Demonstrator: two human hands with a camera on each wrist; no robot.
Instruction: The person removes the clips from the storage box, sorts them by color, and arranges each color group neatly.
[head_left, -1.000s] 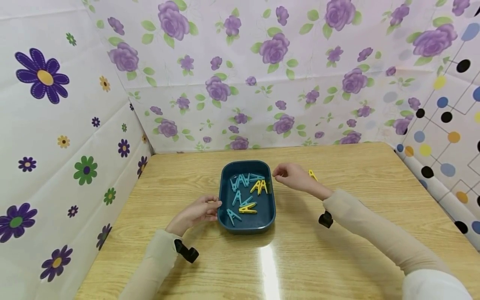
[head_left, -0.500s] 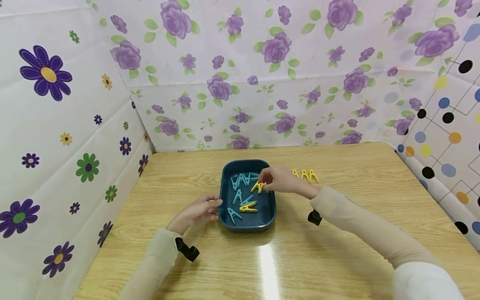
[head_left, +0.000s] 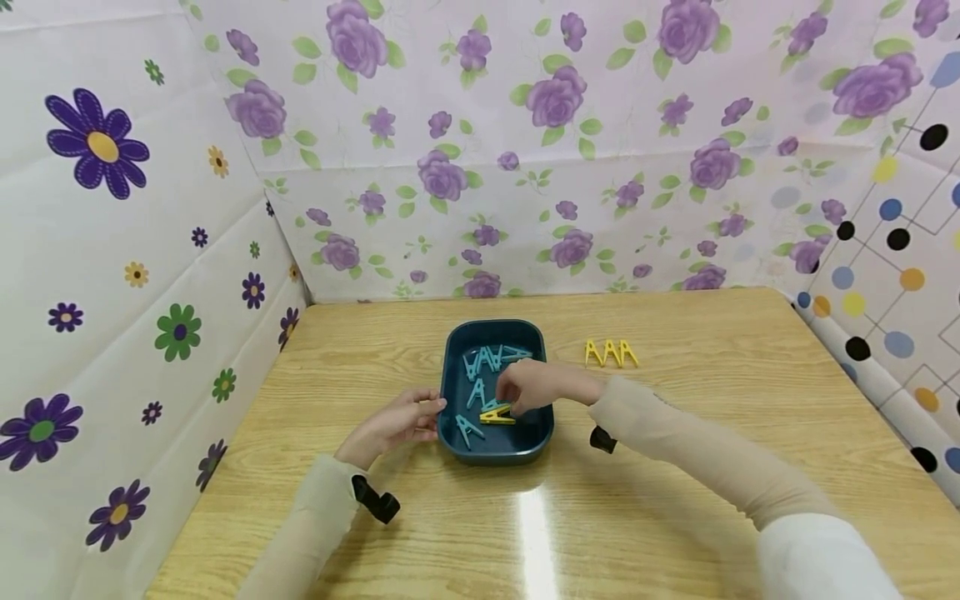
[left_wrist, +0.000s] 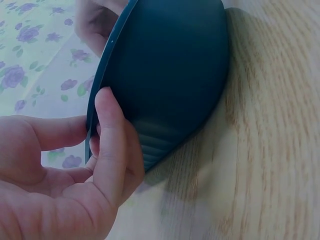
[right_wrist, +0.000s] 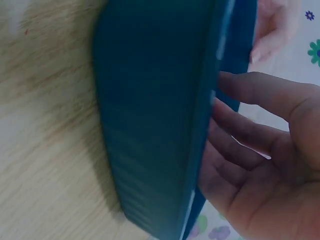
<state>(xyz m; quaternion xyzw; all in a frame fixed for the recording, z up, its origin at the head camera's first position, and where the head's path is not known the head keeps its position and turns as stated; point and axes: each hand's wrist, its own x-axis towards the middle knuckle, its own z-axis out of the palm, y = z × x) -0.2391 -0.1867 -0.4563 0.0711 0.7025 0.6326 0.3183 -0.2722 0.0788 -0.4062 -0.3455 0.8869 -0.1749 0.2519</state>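
A dark blue plastic box stands on the table with several light blue clothespins and a yellow clothespin in view inside it. My left hand pinches the box's left wall at the rim, thumb and fingers on either side, as the left wrist view shows. Reaching over the right rim, my right hand is inside the box, its fingertips close beside the yellow clothespin's right end. In the right wrist view a gap shows between its bent fingers; the box wall partly hides their tips. Whatever lies beneath this hand is hidden.
Three yellow clothespins stand in a row on the wooden table, right of the box. A flowered cloth wall rises behind the table's back edge, with patterned cloths along both sides.
My right hand has moved left and down from beside the box's right rim into it, first over yellow clothespins, then nearer the front one. My left hand still holds the rim.
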